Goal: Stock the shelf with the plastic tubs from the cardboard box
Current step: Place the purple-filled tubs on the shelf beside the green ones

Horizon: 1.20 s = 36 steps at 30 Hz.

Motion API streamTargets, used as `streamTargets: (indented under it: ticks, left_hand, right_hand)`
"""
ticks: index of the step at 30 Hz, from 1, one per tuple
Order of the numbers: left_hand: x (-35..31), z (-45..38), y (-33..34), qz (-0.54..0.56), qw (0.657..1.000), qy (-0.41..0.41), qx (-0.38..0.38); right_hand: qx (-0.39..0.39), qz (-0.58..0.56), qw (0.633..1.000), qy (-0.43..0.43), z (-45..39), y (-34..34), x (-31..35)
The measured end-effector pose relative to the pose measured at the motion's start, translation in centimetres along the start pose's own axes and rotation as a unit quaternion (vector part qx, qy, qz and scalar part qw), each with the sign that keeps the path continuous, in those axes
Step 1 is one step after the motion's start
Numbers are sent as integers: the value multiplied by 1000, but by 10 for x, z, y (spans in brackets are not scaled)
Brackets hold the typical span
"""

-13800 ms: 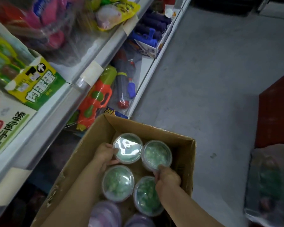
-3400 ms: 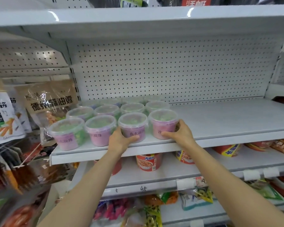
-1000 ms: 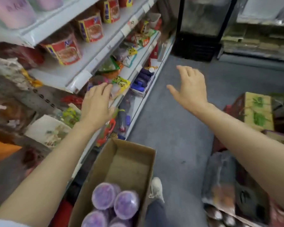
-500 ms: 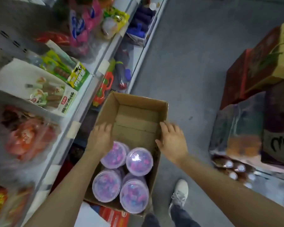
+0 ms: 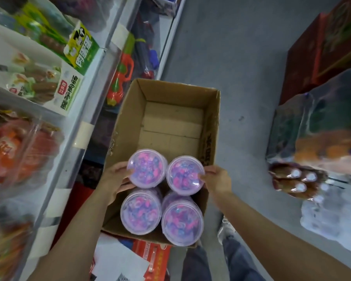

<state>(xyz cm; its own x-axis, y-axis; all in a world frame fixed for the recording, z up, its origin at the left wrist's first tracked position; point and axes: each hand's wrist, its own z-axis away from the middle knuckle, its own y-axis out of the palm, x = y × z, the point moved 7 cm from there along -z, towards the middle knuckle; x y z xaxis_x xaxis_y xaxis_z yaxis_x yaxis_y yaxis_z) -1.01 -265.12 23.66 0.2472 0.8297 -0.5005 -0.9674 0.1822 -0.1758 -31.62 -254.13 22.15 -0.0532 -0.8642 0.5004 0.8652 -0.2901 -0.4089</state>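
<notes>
— Where are the tubs?
— Four purple plastic tubs sit in the cardboard box (image 5: 209, 126) at mid-frame, filling its lower half.
— And the hands?
— The left hand (image 5: 114, 180) curls its fingers round the upper-left tub (image 5: 146, 168); the right hand (image 5: 218, 180) curls round the upper-right tub (image 5: 184, 175).
— The rest?
— The lower-left tub (image 5: 140, 211) and lower-right tub (image 5: 182, 222) sit untouched; the shelf (image 5: 85, 110) runs along the left.

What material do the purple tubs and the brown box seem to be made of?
Far-left tub: seemingly clear glossy plastic; the lid glares and purple-pink contents show through. The other tubs look alike.
Cardboard box: matte brown corrugated card, judging by its folded bottom flaps and frayed rim.
</notes>
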Motion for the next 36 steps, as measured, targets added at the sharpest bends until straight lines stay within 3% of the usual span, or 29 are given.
streamTargets:
  ticks: [3, 7, 13, 23, 36]
  left_hand:
    - [-4, 6, 4, 33, 999, -2, -24]
    - [-21, 15, 5, 54, 998, 11, -37]
    - [-97, 36, 19, 47, 996, 76, -27]
    - [-298, 125, 92, 79, 975, 209, 4]
    - [-545, 223, 179, 125, 950, 283, 47]
  right_hand:
    - [17, -99, 991, 86, 3, 6, -6]
    - [38, -177, 978, 102, 15, -5, 8]
    - [21, -230, 972, 46, 27, -53, 70]
    - [-6, -296, 952, -73, 38, -195, 224]
    - [27, -353, 920, -168, 50, -377, 454]
